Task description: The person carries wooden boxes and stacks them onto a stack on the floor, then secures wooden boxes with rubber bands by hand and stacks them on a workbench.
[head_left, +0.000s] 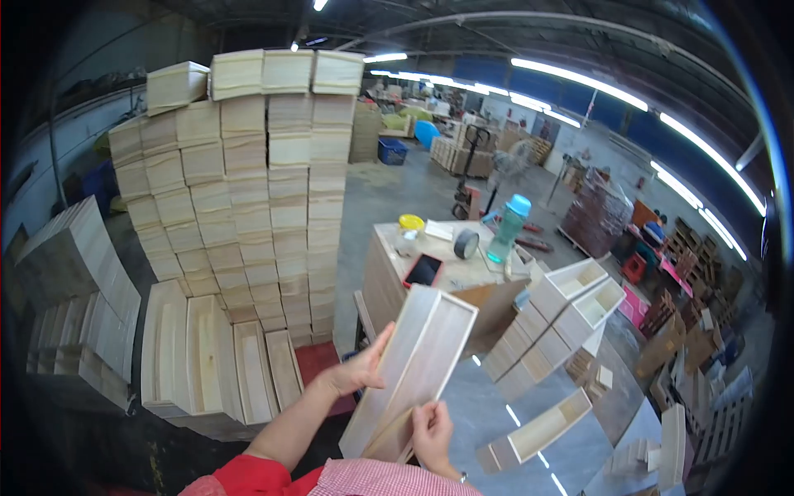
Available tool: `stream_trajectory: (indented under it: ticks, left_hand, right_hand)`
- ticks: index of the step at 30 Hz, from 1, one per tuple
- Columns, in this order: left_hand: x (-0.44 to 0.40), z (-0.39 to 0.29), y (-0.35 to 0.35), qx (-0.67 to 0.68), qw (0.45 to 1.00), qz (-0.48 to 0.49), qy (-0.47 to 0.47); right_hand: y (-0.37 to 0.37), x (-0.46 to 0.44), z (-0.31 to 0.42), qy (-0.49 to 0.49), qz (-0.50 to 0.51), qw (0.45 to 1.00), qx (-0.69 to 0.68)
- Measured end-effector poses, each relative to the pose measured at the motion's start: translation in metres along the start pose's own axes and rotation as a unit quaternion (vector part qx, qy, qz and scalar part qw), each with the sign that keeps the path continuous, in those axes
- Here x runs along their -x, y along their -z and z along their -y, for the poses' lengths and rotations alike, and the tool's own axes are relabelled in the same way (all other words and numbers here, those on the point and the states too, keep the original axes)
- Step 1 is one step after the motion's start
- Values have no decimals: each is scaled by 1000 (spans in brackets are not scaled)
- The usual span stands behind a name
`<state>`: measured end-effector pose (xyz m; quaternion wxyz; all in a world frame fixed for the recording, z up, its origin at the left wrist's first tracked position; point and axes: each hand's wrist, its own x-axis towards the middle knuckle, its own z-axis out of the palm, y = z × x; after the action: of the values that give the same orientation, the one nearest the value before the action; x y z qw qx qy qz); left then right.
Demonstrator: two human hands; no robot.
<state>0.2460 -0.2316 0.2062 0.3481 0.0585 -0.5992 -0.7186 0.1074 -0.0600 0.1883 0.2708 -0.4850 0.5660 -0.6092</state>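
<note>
A long, shallow wooden box (411, 351) stands tilted in front of my body, its far end raised toward the workbench. My left hand (361, 369) grips its left side, with the thumb across the near face and the fingers around the edge. Against the lower right part of the box, my right hand (432, 430) is closed with its fingers curled; what is inside them is hidden. Another long open box (542, 431) lies on the grey surface to the right.
A tall stack of wooden boxes (248, 198) rises at left, with open boxes (207, 355) below it. On the workbench (385, 264) are a phone (424, 270), a tape roll (466, 243), a yellow-lidded tub (410, 222) and a teal bottle (504, 236). Strapped boxes (550, 322) stand at right.
</note>
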Motion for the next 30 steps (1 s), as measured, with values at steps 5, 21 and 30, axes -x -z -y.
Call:
stream_trajectory:
  ticks: [5, 21, 30]
  left_hand:
    - [-2, -3, -14, -166, 962, -208, -53]
    - [-26, 2, -16, 225, 970, 10, 90]
    - [-43, 21, -42, 192, 962, -15, 193]
  right_hand:
    - [22, 18, 20, -21, 298, 952, 63]
    - [81, -36, -28, -169, -57, 972, 152]
    - [38, -21, 5, 61, -166, 984, -37]
